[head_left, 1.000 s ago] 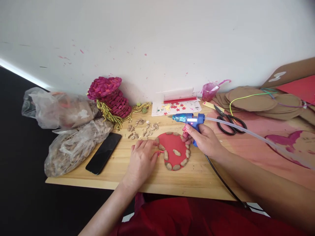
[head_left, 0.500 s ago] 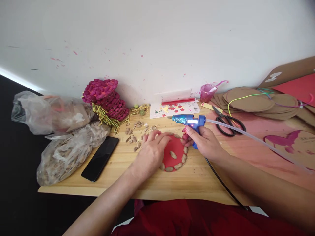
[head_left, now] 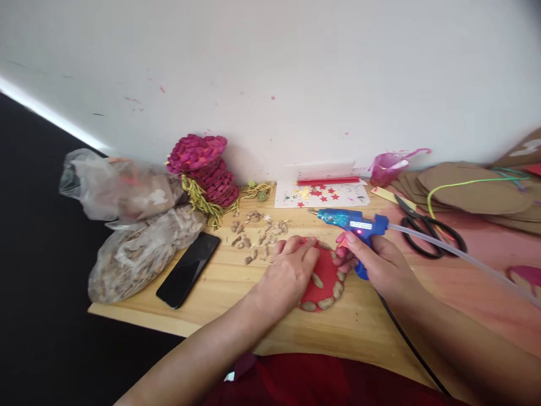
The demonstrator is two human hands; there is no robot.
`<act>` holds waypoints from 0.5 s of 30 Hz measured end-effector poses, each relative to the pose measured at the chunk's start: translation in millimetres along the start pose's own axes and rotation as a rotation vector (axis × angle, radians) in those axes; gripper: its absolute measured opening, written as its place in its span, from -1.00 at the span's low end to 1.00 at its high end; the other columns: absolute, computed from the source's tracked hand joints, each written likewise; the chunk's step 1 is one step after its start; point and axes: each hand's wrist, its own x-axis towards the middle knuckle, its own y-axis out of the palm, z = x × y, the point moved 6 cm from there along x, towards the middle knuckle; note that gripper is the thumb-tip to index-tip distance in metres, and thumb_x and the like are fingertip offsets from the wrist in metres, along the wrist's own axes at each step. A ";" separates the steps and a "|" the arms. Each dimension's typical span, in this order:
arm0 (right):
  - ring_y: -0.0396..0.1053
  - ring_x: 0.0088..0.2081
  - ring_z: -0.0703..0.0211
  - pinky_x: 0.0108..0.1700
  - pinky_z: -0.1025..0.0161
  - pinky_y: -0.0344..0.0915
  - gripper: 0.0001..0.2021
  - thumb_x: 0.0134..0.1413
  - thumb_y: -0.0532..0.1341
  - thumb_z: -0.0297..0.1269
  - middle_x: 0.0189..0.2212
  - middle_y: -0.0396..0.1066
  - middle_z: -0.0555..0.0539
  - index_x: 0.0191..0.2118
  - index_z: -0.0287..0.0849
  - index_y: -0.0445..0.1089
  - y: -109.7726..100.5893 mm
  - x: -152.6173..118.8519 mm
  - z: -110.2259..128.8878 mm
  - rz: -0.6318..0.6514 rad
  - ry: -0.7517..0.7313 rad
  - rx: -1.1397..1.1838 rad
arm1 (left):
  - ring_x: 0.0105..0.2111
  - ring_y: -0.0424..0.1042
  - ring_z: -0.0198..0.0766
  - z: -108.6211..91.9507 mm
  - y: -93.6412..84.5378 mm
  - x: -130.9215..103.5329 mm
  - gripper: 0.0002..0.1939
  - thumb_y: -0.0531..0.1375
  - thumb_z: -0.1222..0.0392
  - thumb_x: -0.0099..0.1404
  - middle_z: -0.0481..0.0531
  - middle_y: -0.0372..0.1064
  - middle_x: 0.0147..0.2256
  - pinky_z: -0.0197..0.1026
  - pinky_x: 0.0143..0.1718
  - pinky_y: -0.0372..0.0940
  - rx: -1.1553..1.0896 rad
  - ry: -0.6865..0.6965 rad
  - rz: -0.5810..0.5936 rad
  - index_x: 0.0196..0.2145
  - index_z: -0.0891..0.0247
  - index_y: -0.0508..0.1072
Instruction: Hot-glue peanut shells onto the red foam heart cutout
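A round red disc point(head_left: 325, 265) lies on the table with unshelled peanuts point(head_left: 338, 290) along its rim and one peanut point(head_left: 317, 280) nearer its middle. Over the disc's upper left edge rests my left hand point(head_left: 291, 269), its fingers bent and close together. Whatever sits under those fingertips is hidden. My right hand point(head_left: 382, 260) is wrapped round the handle of a blue glue gun point(head_left: 354, 220), above the disc's right side. The gun's metal nozzle points left, and a long clear glue stick point(head_left: 443, 246) comes out of its back end.
Loose peanuts point(head_left: 245, 242) lie left of the disc, by a black phone point(head_left: 188, 270) and plastic bags point(head_left: 139, 256). Behind are a stack of magenta peanut-covered discs point(head_left: 217, 180) and paper with star cutouts point(head_left: 323, 193). Black scissors point(head_left: 431, 234), a pink cup point(head_left: 386, 168) and cardboard rounds point(head_left: 473, 189) stand right.
The whole view has shifted, so most things appear farther right. My left hand stays on the disc's edge, and my right hand still holds the glue gun.
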 end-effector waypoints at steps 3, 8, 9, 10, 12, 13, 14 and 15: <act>0.51 -0.44 0.18 -0.43 0.31 0.51 -0.55 0.02 0.33 0.15 -0.45 0.50 -0.07 -0.31 -0.22 0.45 -1.8 1.0 -2.0 -0.030 0.011 -0.003 | 0.09 0.24 -0.04 -2.2 -0.1 -0.2 -0.74 0.05 0.29 0.45 0.17 0.36 0.16 0.00 0.04 0.17 0.020 0.013 -0.010 0.06 0.37 0.33; 0.52 -0.44 0.14 -0.42 0.29 0.51 -0.62 0.02 0.36 0.09 -0.44 0.51 -0.07 -0.28 -0.17 0.46 -3.3 2.9 -7.6 -0.049 0.027 0.002 | 0.09 0.25 -0.06 -1.3 1.3 0.2 -0.78 0.01 0.26 0.47 0.17 0.35 0.16 0.00 0.06 0.14 -0.009 0.008 -0.020 -0.02 0.36 0.35; 0.52 -0.43 0.13 -0.41 0.28 0.52 -0.63 0.01 0.36 0.08 -0.42 0.51 -0.08 -0.28 -0.16 0.47 -3.8 2.9 -8.0 -0.052 0.030 0.000 | 0.09 0.25 -0.06 -1.2 1.5 0.3 -0.79 0.01 0.25 0.47 0.18 0.35 0.15 0.00 0.06 0.14 -0.014 0.008 -0.021 -0.03 0.36 0.36; 0.52 -0.43 0.12 -0.40 0.26 0.52 -0.62 0.00 0.36 0.09 -0.42 0.51 -0.09 -0.27 -0.16 0.48 -4.3 2.8 -8.1 -0.056 0.035 -0.007 | 0.08 0.26 -0.06 -1.2 1.5 0.4 -0.79 0.02 0.24 0.47 0.19 0.36 0.15 0.00 0.05 0.14 -0.019 0.007 -0.020 -0.05 0.37 0.36; 0.52 -0.44 0.09 -0.39 0.22 0.53 -0.58 -0.05 0.37 0.13 -0.42 0.51 -0.09 -0.27 -0.15 0.48 -4.5 2.8 -7.0 -0.063 0.042 -0.020 | 0.07 0.26 -0.06 -1.3 1.4 0.6 -0.79 0.01 0.25 0.47 0.19 0.38 0.12 0.00 0.05 0.14 -0.024 0.003 -0.017 -0.04 0.37 0.36; 0.51 -0.44 0.08 -0.39 0.20 0.53 -0.56 -0.08 0.38 0.15 -0.43 0.51 -0.09 -0.28 -0.15 0.48 -4.0 2.8 -6.0 -0.065 0.045 -0.025 | 0.06 0.27 -0.07 -1.5 1.2 0.7 -0.79 0.01 0.26 0.47 0.18 0.39 0.11 0.00 0.06 0.14 -0.025 0.002 -0.016 -0.03 0.37 0.35; 0.51 -0.45 0.08 -0.40 0.19 0.53 -0.55 -0.10 0.38 0.16 -0.44 0.51 -0.09 -0.28 -0.15 0.48 -2.9 2.7 -4.8 -0.065 0.048 -0.032 | 0.05 0.27 -0.08 -1.5 1.0 0.9 -0.79 0.00 0.27 0.47 0.18 0.39 0.10 -0.01 0.06 0.14 -0.025 -0.001 -0.015 -0.03 0.38 0.35; 0.50 -0.47 0.09 -0.41 0.18 0.53 -0.54 -0.12 0.39 0.17 -0.45 0.51 -0.09 -0.29 -0.15 0.48 -1.5 2.5 -3.4 -0.067 0.049 -0.044 | 0.05 0.27 -0.09 -1.6 1.0 1.1 -0.79 0.01 0.27 0.47 0.17 0.39 0.09 -0.01 0.06 0.13 -0.025 -0.005 -0.012 -0.03 0.38 0.35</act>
